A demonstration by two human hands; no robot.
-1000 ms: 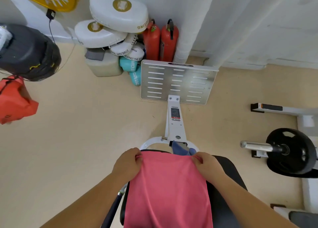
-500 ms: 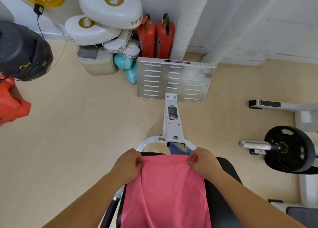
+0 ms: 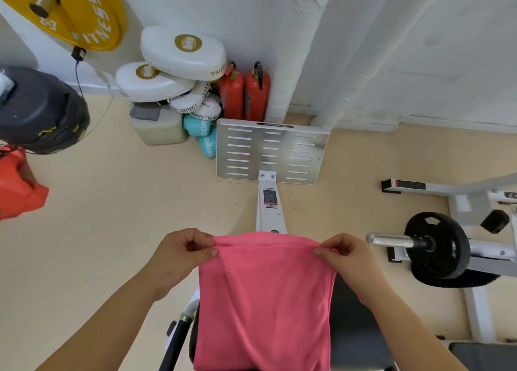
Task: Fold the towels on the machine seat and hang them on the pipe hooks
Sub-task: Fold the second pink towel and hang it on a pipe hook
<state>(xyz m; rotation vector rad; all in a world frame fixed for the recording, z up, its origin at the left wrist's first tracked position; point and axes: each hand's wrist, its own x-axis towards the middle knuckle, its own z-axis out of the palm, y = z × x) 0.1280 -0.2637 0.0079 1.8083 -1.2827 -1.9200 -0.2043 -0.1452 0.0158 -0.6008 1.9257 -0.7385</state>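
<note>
Head view, looking down: the pink towel is held up over the black seat and hides its left and middle, so only the seat's right side shows. The left hand pinches the towel's top left corner between thumb and curled fingers, above the seat's far end. The right hand pinches the top right corner the same way, and the top edge is stretched between both hands. I cannot tell whether the towel's lower part rests on the seat. Beyond the seat a white beam runs to a slotted footplate. Right of the seat a black weight plate sits on a bar.
</note>
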